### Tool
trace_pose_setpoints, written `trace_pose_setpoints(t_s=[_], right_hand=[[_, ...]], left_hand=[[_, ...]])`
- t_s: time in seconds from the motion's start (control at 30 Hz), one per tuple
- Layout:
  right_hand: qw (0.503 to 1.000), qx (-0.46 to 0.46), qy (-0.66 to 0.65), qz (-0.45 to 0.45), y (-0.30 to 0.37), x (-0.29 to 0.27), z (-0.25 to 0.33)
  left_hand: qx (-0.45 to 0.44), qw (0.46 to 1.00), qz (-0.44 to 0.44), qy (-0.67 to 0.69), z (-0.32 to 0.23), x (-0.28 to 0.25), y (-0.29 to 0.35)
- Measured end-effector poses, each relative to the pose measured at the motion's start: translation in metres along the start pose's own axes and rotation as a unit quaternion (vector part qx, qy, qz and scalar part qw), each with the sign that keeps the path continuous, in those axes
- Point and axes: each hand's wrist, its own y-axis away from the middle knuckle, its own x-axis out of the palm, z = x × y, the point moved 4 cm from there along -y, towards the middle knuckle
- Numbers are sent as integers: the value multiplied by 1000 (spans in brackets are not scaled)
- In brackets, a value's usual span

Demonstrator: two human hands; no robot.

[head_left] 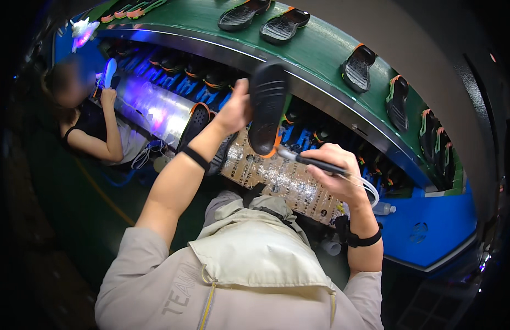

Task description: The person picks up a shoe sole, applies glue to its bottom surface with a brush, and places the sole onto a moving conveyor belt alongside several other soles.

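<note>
The left hand [236,110] is raised with its fingers wrapped round the left edge of a black rubber shoe sole with an orange tip [267,107], held upright over the blue workstation. Just right and nearer, the right hand [336,175] is closed around a black pen-like tool with a white cord [315,162], its tip touching the sole's lower end. Beyond, black soles [357,67] ride the green conveyor belt [315,49].
</note>
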Motion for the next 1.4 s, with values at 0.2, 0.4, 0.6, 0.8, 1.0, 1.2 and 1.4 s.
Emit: trace_pose_setpoints(t_s=[0.2, 0.4, 0.6, 0.8, 1.0, 1.2, 1.4], right_hand=[[926, 258, -194, -195, 58, 24, -76], [892, 341, -225, -194, 79, 81, -114], [921, 323, -152, -157, 32, 101, -103], [931, 211, -121, -271, -34, 82, -74], [956, -12, 65, -285, -50, 79, -31], [989, -75, 124, 23, -20, 75, -10], [994, -47, 8, -103, -26, 33, 6]], left_hand=[[-217, 965, -114, 89, 72, -126, 106], [-289, 876, -190, 337, 216, -163, 165], [-221, 896, -138, 360, 208, -90, 129], [-149, 937, 2, 315, 162, -28, 98], [-82, 981, -58, 168, 138, -7, 87], [-1, 986, -64, 156, 118, -9, 73], [-18, 986, -30, 164, 104, 17, 73]])
